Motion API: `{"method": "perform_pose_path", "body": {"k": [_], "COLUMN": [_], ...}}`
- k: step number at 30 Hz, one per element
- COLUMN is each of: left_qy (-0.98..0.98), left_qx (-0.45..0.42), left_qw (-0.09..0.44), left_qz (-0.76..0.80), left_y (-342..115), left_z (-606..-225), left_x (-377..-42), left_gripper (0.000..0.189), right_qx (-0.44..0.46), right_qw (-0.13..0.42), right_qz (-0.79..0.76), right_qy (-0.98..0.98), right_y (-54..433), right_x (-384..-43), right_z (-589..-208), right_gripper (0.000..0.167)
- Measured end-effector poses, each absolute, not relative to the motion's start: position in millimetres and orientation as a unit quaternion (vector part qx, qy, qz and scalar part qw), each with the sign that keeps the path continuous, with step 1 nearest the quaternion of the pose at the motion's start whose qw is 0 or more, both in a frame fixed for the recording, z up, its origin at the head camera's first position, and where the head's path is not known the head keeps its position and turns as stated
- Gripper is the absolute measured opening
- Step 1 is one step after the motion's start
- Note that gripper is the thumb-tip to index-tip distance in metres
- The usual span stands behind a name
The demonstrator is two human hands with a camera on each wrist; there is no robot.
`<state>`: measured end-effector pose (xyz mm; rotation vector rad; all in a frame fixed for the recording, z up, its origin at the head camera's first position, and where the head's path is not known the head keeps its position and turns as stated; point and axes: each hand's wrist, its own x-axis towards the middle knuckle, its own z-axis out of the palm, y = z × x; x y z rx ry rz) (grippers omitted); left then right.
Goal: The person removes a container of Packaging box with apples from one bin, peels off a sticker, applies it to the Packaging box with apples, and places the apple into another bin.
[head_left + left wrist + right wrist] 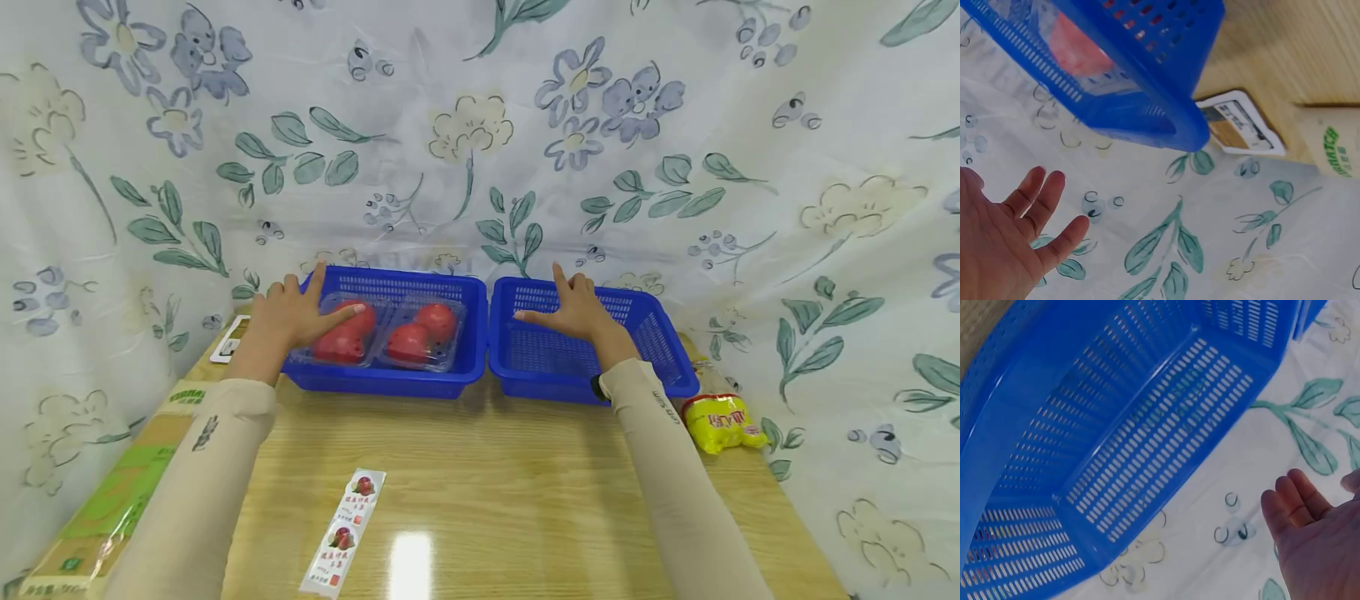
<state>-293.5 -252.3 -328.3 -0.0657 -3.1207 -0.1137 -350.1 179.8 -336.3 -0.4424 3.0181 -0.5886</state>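
Two blue plastic baskets stand side by side at the back of the table. In the left basket [375,383] lie two clear plastic boxes holding red fruit [410,342]. My left hand [288,312] is over that basket's left end, fingers spread and nothing in its grasp. Over the right basket [540,385], which has nothing inside, my right hand [577,308] hovers with thumb and fingers apart. The left wrist view shows the left palm beside the basket's corner [1194,128]; in the right wrist view the right palm [1316,544] faces the basket's slotted side.
A strip of printed fruit labels [343,533] lies on the wooden table [480,475]. Along the left edge are a green and brown package [123,492] and a white-edged card [228,340]. A yellow bag [720,421] sits right of the baskets. Floral cloth [480,125] hangs behind.
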Motion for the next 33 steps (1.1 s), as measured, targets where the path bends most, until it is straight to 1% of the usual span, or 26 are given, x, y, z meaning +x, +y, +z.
{"method": "perform_pose_path", "body": {"k": [10, 15, 20, 30, 33], "left_qy": [-1.000, -1.000, -0.998, -0.997, -0.997], "left_qx": [-0.017, -0.012, 0.010, 0.022, 0.026], "left_qw": [0.020, -0.001, -0.023, -0.026, -0.028], "left_qz": [0.001, -0.022, -0.050, -0.062, -0.066], "left_y": [-272.4, -283.5, -291.9, -305.6, -309.1], "left_z": [-338.6, -347.3, -355.4, -366.7, -369.8], "left_x": [-282.6, -274.8, -268.7, -260.6, -258.3], "left_gripper": [0.111, 0.111, 0.112, 0.110, 0.110], "right_qx": [-0.152, -0.157, -0.166, -0.179, -0.184], "right_qw": [0.035, 0.036, 0.043, 0.045, 0.048], "right_qz": [-0.187, -0.185, -0.180, -0.170, -0.168], "right_qy": [0.970, 0.969, 0.969, 0.968, 0.967], "right_y": [165.2, 158.8, 149.8, 131.2, 127.2], "right_x": [-352.0, -352.5, -350.9, -350.5, -352.0], "right_z": [-341.3, -343.2, -342.9, -348.1, -351.4], "right_gripper": [0.120, 0.122, 0.120, 0.118, 0.120]}}
